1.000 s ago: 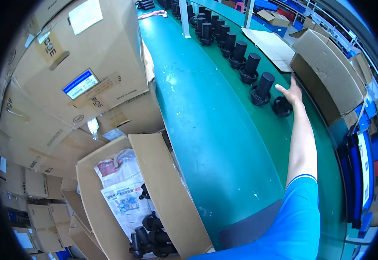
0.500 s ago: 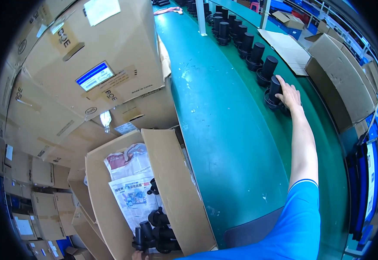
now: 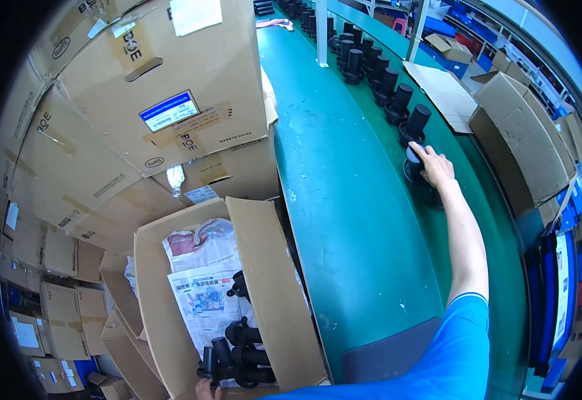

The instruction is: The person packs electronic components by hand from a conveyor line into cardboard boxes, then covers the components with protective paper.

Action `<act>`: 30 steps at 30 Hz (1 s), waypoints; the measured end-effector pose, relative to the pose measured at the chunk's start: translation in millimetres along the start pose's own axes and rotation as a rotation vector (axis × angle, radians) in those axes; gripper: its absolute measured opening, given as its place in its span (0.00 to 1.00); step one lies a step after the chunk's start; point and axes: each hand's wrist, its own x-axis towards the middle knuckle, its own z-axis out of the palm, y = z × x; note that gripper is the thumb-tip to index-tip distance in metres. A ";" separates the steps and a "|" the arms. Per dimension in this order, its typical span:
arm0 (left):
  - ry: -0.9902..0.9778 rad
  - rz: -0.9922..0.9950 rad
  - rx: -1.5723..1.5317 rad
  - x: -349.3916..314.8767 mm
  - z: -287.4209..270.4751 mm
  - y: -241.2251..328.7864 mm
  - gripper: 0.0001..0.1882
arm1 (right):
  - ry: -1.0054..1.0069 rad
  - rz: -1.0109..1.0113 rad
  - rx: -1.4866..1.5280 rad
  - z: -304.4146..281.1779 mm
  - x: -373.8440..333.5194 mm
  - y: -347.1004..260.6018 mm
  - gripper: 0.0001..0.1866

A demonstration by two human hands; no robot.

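On the green bench, my right hand (image 3: pixel 439 169) is closed round the upper end of a black flanged tube (image 3: pixel 412 167), which leans toward me at the near end of a row of similar black parts (image 3: pixel 419 120). Another dark piece (image 3: pixel 431 197) shows partly under that hand. At the lower edge of the view, only the fingers of my left hand (image 3: pixel 207 389) can be seen. They are curled against the base of an upright black tube fitting (image 3: pixel 209 361) inside an open cardboard box (image 3: pixel 270 293). Several more black fittings (image 3: pixel 251 357) lie there on newspaper (image 3: pixel 206 300).
Large cardboard cartons (image 3: pixel 171 80) are stacked at the left, beside the bench (image 3: pixel 351 233). A flat cardboard sheet (image 3: pixel 441 93) and an open carton (image 3: pixel 521 140) are at the right. A white post (image 3: pixel 322 33) rises from the bench. A dark pad (image 3: pixel 391 350) lies at its near edge.
The view has shifted a little. My right hand has tipped the black flanged tube, so its round top now faces me more. My left fingers stay by the same fitting in the box.
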 end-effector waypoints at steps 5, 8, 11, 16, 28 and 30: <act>-0.021 -0.006 0.012 5.4 -1.8 -4.4 0.18 | -0.001 0.035 0.017 12.0 -17.5 -6.3 0.40; -0.073 0.007 0.018 14.9 -5.4 -16.6 0.19 | 0.069 0.043 0.095 13.9 -35.9 8.1 0.39; -0.075 -0.002 0.016 34.3 -11.0 -10.7 0.18 | 0.153 0.070 0.189 -0.6 -56.5 13.6 0.39; 0.016 0.228 0.071 136.2 -6.2 -17.4 0.21 | 0.416 0.041 0.458 -73.2 -112.7 20.3 0.40; 0.158 0.794 -0.094 383.2 24.2 255.9 0.18 | 0.679 0.206 1.346 -76.7 -133.9 -38.6 0.40; 0.167 0.799 -0.086 375.2 24.9 270.4 0.18 | 0.682 0.222 1.182 -45.5 -99.8 -82.8 0.40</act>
